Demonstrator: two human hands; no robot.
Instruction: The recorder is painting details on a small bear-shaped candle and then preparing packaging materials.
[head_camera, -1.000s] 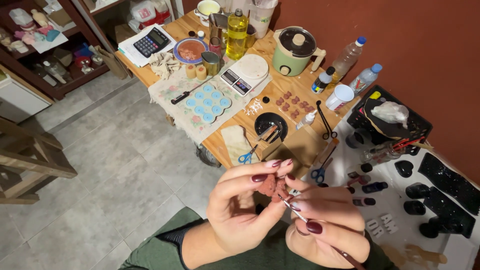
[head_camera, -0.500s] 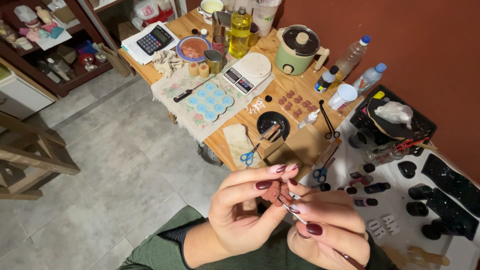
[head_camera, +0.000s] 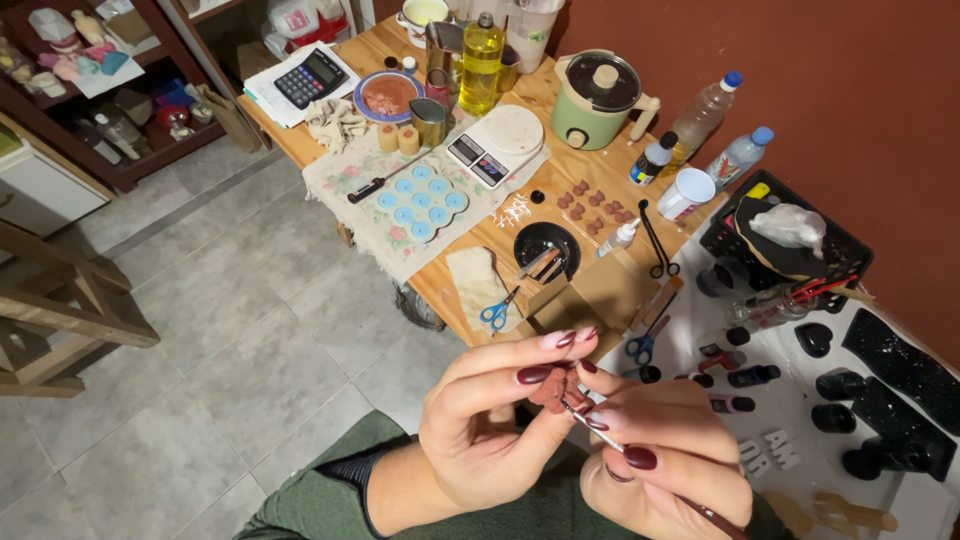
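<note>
My left hand (head_camera: 490, 420) pinches a small reddish-brown bear-shaped figure (head_camera: 553, 390) between thumb and fingertips, low in the head view above my lap. My right hand (head_camera: 665, 455) holds a thin brush (head_camera: 640, 462) like a pen, its tip touching the figure's lower right side. Both hands have dark red nails. Several similar brown figures (head_camera: 590, 205) lie in rows on the wooden table (head_camera: 450, 290) further away.
On the table stand a blue mould tray (head_camera: 420, 203), white kitchen scale (head_camera: 495, 140), green pot (head_camera: 598, 100), oil bottle (head_camera: 479, 65), calculator (head_camera: 309, 78), black dish (head_camera: 545, 245), blue scissors (head_camera: 497, 312) and a cardboard box (head_camera: 590, 295). A black crate (head_camera: 790, 245) and dark bottles sit right. Tiled floor lies left.
The hands have drifted slightly down and right with the figure. The brush tip has stayed against the figure while the fingers shifted a little.
</note>
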